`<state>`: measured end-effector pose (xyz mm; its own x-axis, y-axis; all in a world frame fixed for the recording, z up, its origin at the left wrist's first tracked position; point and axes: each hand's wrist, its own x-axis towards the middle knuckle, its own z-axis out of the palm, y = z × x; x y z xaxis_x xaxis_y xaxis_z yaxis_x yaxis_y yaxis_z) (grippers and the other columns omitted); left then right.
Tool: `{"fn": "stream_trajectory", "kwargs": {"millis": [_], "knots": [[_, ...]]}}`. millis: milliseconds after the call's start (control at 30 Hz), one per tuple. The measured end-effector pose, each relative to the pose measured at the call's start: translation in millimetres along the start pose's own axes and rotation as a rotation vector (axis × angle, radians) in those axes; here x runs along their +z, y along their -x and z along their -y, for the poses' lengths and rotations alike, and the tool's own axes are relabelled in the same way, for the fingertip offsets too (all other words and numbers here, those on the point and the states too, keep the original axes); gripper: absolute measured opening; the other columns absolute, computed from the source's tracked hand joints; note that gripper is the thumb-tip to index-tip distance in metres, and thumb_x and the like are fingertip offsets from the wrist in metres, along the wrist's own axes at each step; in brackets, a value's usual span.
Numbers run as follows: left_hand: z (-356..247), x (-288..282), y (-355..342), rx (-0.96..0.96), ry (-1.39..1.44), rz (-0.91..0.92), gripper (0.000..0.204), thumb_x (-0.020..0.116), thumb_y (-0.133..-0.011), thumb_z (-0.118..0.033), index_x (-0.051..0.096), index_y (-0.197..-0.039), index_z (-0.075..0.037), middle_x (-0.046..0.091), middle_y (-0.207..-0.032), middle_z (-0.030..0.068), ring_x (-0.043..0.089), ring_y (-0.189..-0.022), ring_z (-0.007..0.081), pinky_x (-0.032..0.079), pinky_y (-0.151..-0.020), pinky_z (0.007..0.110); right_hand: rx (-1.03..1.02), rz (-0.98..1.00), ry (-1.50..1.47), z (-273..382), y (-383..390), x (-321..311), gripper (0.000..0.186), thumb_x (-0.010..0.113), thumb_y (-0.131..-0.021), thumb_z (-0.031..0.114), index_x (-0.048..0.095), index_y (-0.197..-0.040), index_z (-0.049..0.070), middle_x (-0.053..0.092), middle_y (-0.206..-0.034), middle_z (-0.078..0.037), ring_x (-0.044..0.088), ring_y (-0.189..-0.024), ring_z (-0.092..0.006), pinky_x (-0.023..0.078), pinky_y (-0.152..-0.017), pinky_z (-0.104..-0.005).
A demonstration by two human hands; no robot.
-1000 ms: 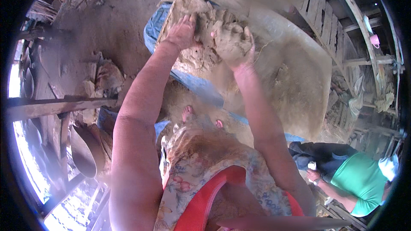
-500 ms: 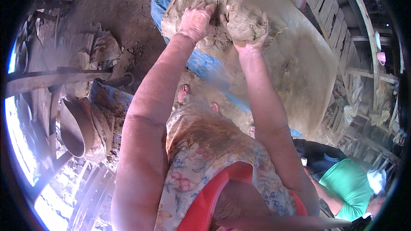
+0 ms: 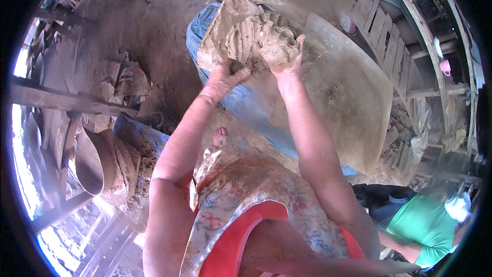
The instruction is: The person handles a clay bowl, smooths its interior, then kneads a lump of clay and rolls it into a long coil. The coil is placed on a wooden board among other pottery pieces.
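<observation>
A large mass of wet grey-brown clay (image 3: 241,28), ridged and folded on top, lies at the far middle. My right hand (image 3: 290,64) cups the right end of it, fingers wrapped round a thick lump of clay (image 3: 279,38). At the near left edge of the mass is my left hand (image 3: 224,78), its thumb spread away from the fingers. The fingertips touch the clay's edge and are partly hidden there. A worn, clay-smeared sheet (image 3: 353,107) and blue plastic (image 3: 246,105) lie under and beside the clay.
A clay-coated round vessel (image 3: 95,161) stands at the left near a wooden beam (image 3: 72,97). Slatted wood (image 3: 384,33) runs along the right. A person in a green top (image 3: 423,220) is at the lower right. My bare foot (image 3: 220,136) shows below the clay.
My left hand has come off the top of the clay and back toward me, to its near edge. The right hand stays on its lump. The whole view has shifted slightly.
</observation>
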<state>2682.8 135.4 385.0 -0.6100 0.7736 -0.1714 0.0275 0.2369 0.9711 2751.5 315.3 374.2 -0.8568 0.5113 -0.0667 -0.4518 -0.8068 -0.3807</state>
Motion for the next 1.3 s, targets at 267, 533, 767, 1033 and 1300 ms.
{"fn": "stream_trajectory", "kwargs": {"millis": [267,533,767,1033,1300], "knots": [[-145,-41,30,1.124,-0.448,-1.143,0.023,0.059,-0.086,-0.017,0.057,-0.102,-0.001,0.059,-0.097,0.0103,0.059,-0.089,0.0199,0.05,-0.076,0.034,-0.019,-0.129,-0.079,2,24,30,0.073,0.047,-0.083,0.064,0.048,-0.128,0.007,0.054,-0.126,-0.013,0.052,-0.114,-0.0318,0.042,-0.098,-0.0485],[-78,39,7,0.407,-0.112,0.19,0.026,0.055,-0.091,-0.027,0.064,-0.104,-0.006,0.062,-0.113,0.0085,0.058,-0.104,0.021,0.042,-0.095,0.037,0.043,-0.036,-0.128,2,55,5,0.048,0.047,-0.089,0.046,0.06,-0.108,0.004,0.064,-0.104,-0.014,0.062,-0.094,-0.029,0.049,-0.089,-0.0443],[-44,27,-49,0.409,-1.075,-0.026,0.09,0.076,-0.069,-0.041,0.032,-0.138,-0.003,0.035,-0.139,0.0201,0.034,-0.13,0.0331,0.028,-0.106,0.054,0.009,-0.056,-0.128,40,82,-21,0.063,0.045,-0.086,0.052,0.052,-0.123,0.002,0.057,-0.12,-0.019,0.055,-0.106,-0.0393,0.044,-0.093,-0.0485],[-38,45,-96,0.436,-1.248,0.044,0.111,0.083,-0.057,-0.039,0.022,-0.14,0.002,0.028,-0.141,0.0208,0.033,-0.128,0.0358,0.029,-0.108,0.043,-0.055,-0.209,-0.138,41,68,-16,0.067,0.043,-0.086,0.054,0.05,-0.125,0.001,0.056,-0.12,-0.02,0.055,-0.107,-0.0408,0.044,-0.092,-0.0491],[-26,47,-100,0.509,-1.213,-0.057,0.092,0.079,-0.059,-0.023,0.032,-0.135,-0.001,0.038,-0.131,0.0184,0.039,-0.122,0.0348,0.036,-0.102,0.04,0.016,0.069,-0.277,29,53,-18,0.062,0.044,-0.087,0.052,0.051,-0.125,0.004,0.055,-0.124,-0.017,0.054,-0.111,-0.035,0.041,-0.097,-0.0494]]}}
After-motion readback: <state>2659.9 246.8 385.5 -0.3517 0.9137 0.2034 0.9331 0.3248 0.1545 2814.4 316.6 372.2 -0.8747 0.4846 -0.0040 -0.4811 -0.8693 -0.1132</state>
